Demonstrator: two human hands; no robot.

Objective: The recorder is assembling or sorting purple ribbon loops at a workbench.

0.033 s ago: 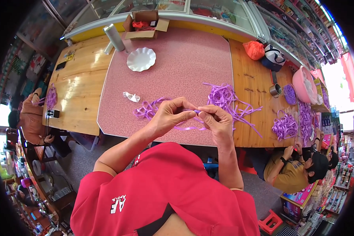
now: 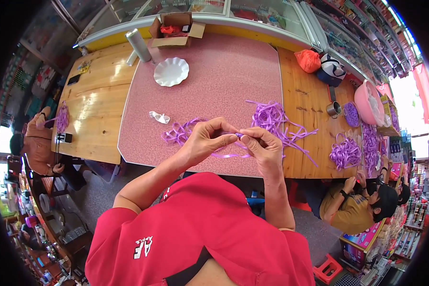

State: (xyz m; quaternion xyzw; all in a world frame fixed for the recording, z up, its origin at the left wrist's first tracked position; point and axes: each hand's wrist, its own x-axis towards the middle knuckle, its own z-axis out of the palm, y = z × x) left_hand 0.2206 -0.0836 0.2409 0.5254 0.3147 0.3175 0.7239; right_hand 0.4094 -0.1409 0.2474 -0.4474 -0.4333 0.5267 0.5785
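Observation:
My left hand point(image 2: 206, 137) and my right hand point(image 2: 263, 147) meet over the near part of the pink tabletop. Both are closed, thumbs and forefingers pinching a small bit of purple ribbon point(image 2: 239, 136) between them. A loose strand of that ribbon hangs below my fingers. Just beyond my left hand lies a small heap of purple ribbons point(image 2: 178, 133). Past my right hand a larger tangle of purple ribbons point(image 2: 268, 117) spreads from the pink top onto the wood. My fingers hide most of the held piece.
A white scalloped plate point(image 2: 171, 72), a roll of clear film point(image 2: 138, 46) and an open cardboard box point(image 2: 172, 34) stand farther back. Clear glasses point(image 2: 159, 117) lie to the left. People sit at both sides, with more ribbon piles point(image 2: 345, 152) and a pink basin point(image 2: 368, 103) rightward.

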